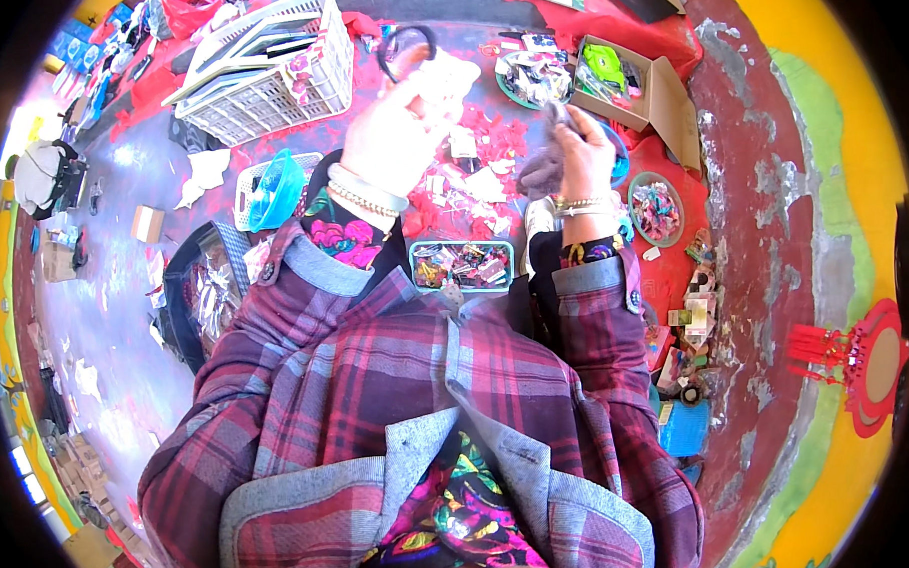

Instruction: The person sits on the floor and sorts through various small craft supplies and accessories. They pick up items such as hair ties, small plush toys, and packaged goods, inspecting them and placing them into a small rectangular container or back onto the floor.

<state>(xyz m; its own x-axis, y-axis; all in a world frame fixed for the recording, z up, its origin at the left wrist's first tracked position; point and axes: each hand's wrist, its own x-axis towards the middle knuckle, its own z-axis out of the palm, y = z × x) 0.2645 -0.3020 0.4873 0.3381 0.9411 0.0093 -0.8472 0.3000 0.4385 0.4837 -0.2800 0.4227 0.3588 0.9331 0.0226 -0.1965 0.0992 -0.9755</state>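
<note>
My left hand (pixel 397 131) is raised in front of me, bright and washed out by light. Its fingers are closed on a thin black loop (pixel 430 40) that looks like a hair tie. Something pale beside the fingers is too bright to make out. To the right, my right hand (pixel 586 159) grips a soft grey-purple cloth piece (pixel 541 173), part of which hangs left of the fingers. Below and between my hands, a green-rimmed basket (pixel 461 245) holds many small colourful packaged items.
A white crate (pixel 258 101) with flat panels stands far left, near a blue basket (pixel 279 190) and a dark tub (pixel 180 294). At the far right are a cardboard box (pixel 669 106) and a round basket of small pieces (pixel 656 213). Scraps litter the red floor covering (pixel 427 220).
</note>
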